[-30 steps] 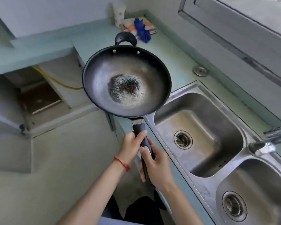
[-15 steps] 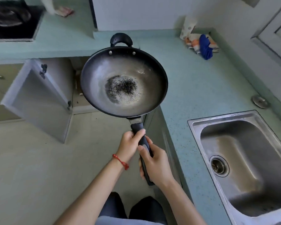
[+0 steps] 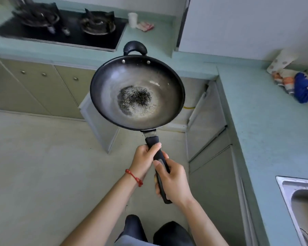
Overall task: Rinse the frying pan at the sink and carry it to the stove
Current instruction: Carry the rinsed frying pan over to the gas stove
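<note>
I hold the black frying pan [image 3: 112, 89] level in the air over the floor, its bowl worn grey with a dark speckled patch in the middle. My left hand [image 3: 143, 159] grips the long black handle near the pan. My right hand [image 3: 172, 181] grips the same handle further back. The black two-burner gas stove [image 3: 64, 26] lies in the counter at the top left, beyond the pan. Only a corner of the steel sink [image 3: 299, 203] shows at the lower right edge.
A teal L-shaped counter [image 3: 256, 112] runs along the back and right. Folded cloths with a blue piece [image 3: 299, 86] lie on its right part. A white cup [image 3: 132, 19] and a cloth sit beside the stove. An open cabinet door [image 3: 98, 125] juts out under the pan.
The view has swung left, away from the sink. The stove has come fully into sight at the top left, and the pan, still in both hands, is now over the floor.
</note>
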`<state>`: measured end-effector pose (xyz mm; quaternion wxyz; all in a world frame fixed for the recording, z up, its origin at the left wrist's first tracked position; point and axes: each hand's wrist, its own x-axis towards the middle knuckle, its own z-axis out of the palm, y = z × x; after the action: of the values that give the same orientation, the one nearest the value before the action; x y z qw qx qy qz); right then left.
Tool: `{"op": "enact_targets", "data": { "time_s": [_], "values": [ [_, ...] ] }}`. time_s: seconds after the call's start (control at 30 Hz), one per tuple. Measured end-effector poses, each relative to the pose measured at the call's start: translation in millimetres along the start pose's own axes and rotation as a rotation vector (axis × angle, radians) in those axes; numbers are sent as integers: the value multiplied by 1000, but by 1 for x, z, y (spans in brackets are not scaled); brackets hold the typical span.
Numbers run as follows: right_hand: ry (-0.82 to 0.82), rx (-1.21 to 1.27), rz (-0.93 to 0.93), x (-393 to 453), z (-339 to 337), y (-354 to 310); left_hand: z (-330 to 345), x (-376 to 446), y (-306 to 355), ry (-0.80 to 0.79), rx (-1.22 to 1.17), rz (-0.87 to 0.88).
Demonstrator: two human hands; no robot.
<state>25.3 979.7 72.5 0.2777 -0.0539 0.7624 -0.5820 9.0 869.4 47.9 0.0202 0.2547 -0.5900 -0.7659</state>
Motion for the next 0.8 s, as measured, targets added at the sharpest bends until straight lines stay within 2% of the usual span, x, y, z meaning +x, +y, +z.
{"op": "enact_targets", "data": {
  "time_s": [0.37,0.8],
  "values": [
    [-257,-70,-42,63,68,-42,-81,33,28,239,-121,35],
    [-635,-242,-110,166,125,-88,-150,88,59,662,-274,83]
  ]
}}
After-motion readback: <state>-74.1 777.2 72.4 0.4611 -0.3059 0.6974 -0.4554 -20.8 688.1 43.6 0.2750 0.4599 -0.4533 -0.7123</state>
